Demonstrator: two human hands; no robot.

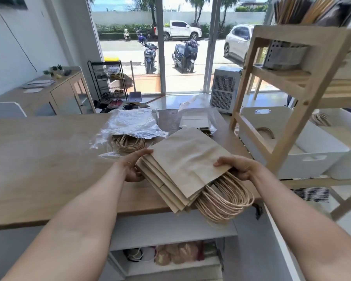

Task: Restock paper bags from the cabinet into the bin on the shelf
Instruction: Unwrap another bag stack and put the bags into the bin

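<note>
A stack of brown paper bags (182, 165) with twisted paper handles hangs above the near edge of the wooden counter (39, 159), handles pointing toward me. My left hand (133, 165) grips the stack's left side. On the right, my right hand (239, 166) holds the edge near the handles. A white bin (304, 159) sits on the lower level of the wooden shelf (304, 94) to the right, with a few bags' handles showing inside.
On the counter behind the stack lie a torn clear plastic wrapper (134, 124) over more handled bags and a second pack of bags (195, 120). An open cabinet compartment (170, 254) below the counter holds bagged items. Another white bin (346, 159) stands further right.
</note>
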